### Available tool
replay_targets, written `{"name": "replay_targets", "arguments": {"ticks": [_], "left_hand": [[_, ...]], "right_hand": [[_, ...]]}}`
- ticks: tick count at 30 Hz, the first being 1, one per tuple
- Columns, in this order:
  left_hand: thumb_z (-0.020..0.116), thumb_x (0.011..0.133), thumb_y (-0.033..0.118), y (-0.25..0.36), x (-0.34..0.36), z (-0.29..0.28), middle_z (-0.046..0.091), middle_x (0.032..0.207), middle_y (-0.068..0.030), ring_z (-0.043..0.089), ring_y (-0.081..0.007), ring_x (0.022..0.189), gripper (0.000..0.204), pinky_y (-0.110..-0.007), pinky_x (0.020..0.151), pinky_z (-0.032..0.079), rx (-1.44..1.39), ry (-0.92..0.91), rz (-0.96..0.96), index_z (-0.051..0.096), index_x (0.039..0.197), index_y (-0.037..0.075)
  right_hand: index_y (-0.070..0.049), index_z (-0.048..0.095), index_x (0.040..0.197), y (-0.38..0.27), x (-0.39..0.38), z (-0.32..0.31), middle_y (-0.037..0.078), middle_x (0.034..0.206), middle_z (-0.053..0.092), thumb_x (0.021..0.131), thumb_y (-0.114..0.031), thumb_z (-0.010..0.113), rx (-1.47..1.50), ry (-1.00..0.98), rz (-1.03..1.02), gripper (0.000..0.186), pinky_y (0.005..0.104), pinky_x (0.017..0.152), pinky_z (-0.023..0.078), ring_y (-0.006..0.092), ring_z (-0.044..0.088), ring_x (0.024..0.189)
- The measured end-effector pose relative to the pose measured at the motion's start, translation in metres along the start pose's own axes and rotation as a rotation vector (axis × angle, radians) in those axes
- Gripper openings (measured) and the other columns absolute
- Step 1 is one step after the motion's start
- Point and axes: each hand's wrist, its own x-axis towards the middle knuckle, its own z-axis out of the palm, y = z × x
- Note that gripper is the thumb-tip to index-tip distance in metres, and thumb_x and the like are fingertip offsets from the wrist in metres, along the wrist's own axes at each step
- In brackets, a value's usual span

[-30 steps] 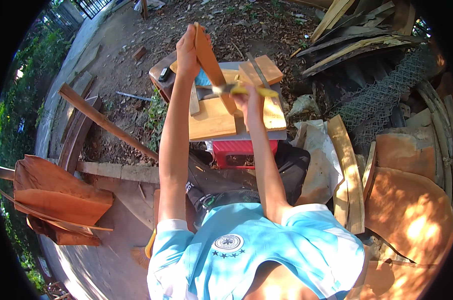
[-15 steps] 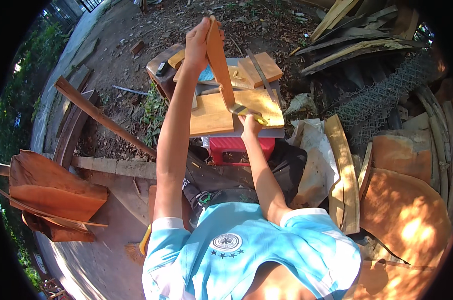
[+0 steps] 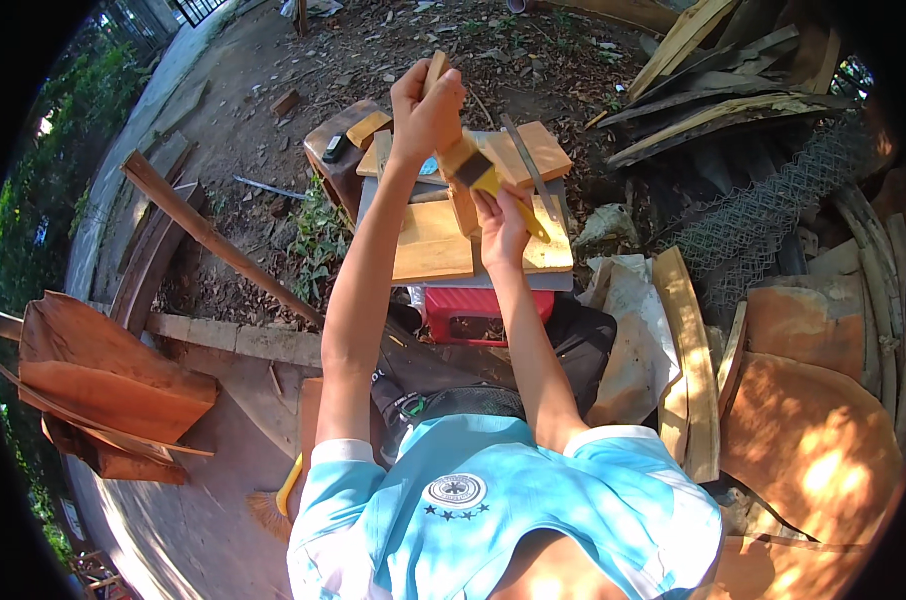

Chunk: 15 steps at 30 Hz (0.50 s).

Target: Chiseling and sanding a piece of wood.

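My left hand [image 3: 428, 115] grips the upper end of a narrow wooden slat [image 3: 462, 210], held over light wooden boards [image 3: 428, 250] on a grey top [image 3: 518, 282] above a red plastic stool [image 3: 450, 302]. My right hand [image 3: 503, 225] is closed on a yellow-handled paintbrush [image 3: 485, 178], its bristles against the slat just below my left hand. A long metal strip [image 3: 528, 165] lies across the back board at right. A small black object [image 3: 333, 148] sits on a brown surface behind at left.
A wooden pole [image 3: 213, 235] slants at left above curved reddish sheets [image 3: 113, 390]. A broom [image 3: 273, 510] lies lower left. At right are stacked old planks [image 3: 713, 130], chain-link mesh [image 3: 753, 220], upright boards [image 3: 685, 370] and large rust-orange sheets [image 3: 803, 440].
Since half a second ago, my right hand and brush have moved up the slat from its lower end. My left hand has come slightly down and right, and the slat is more foreshortened.
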Motion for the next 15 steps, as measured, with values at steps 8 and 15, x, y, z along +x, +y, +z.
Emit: {"name": "replay_targets", "arguments": {"ticks": [8,15], "left_hand": [[0.066,0.08,0.02,0.005,-0.001,-0.012,0.053,0.059,0.0019,0.053,-0.0052,0.053,0.02,-0.02,0.047,0.041,0.126,0.194,-0.099,0.057,0.073,0.004],[0.067,0.075,0.015,0.001,0.009,-0.013,0.057,0.056,-0.0013,0.054,-0.0062,0.051,0.016,-0.021,0.049,0.044,0.335,0.367,-0.061,0.061,0.079,0.0]], "right_hand": [[-0.001,0.049,0.093,0.027,-0.029,-0.01,0.011,0.089,0.056,0.079,-0.004,0.056,-0.424,0.265,0.154,0.016,0.0295,0.066,0.054,0.0207,0.062,0.076],[-0.001,0.048,0.094,0.021,-0.017,-0.026,0.013,0.09,0.056,0.082,-0.003,0.054,-0.284,0.044,-0.023,0.014,0.0321,0.073,0.054,0.023,0.061,0.08]]}}
